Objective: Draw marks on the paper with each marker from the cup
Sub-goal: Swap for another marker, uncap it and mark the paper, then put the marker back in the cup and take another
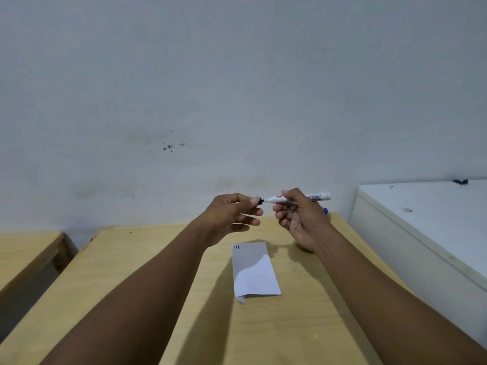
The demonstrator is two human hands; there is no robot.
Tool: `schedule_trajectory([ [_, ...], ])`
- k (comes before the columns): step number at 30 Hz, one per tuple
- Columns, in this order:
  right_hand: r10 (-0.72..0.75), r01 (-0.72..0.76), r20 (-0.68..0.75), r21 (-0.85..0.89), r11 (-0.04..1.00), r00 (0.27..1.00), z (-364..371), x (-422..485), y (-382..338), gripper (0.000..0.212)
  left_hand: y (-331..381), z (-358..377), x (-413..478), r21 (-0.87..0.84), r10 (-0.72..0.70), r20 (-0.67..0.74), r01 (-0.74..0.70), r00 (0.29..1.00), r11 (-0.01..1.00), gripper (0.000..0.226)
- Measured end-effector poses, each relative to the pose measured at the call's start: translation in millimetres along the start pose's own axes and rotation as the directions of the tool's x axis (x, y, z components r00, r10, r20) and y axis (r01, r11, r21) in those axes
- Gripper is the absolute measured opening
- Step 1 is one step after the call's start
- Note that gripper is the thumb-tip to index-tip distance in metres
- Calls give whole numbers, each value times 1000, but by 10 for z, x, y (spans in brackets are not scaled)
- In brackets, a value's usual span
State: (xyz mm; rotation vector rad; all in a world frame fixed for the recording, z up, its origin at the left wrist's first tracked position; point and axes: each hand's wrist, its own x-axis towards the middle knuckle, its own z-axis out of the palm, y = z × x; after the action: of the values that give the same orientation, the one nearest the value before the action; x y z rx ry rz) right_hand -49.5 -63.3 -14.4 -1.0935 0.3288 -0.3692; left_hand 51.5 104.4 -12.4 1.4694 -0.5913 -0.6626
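A: Where is the marker [274, 199]?
B: Raised above the worktop [147, 262], lying level, its white barrel gripped in the right hand [300, 219], black tip pointing left.
A: And the left hand [232, 217]?
B: Thumb and forefinger pinch something small and dark right at that tip; whether it is the cap cannot be told.
A: The paper [254, 272]?
B: Flat on the worktop below both hands, three short black strokes at its far left corner. A blue-capped marker [325, 211] peeks out behind the right hand.
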Motion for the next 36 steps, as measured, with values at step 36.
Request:
schedule_trajectory([
  [36, -130, -8, -90, -848, 530, 987, -1227, 660, -323, 21, 178, 968, 1060, 743, 334, 62, -267, 940, 613, 21],
])
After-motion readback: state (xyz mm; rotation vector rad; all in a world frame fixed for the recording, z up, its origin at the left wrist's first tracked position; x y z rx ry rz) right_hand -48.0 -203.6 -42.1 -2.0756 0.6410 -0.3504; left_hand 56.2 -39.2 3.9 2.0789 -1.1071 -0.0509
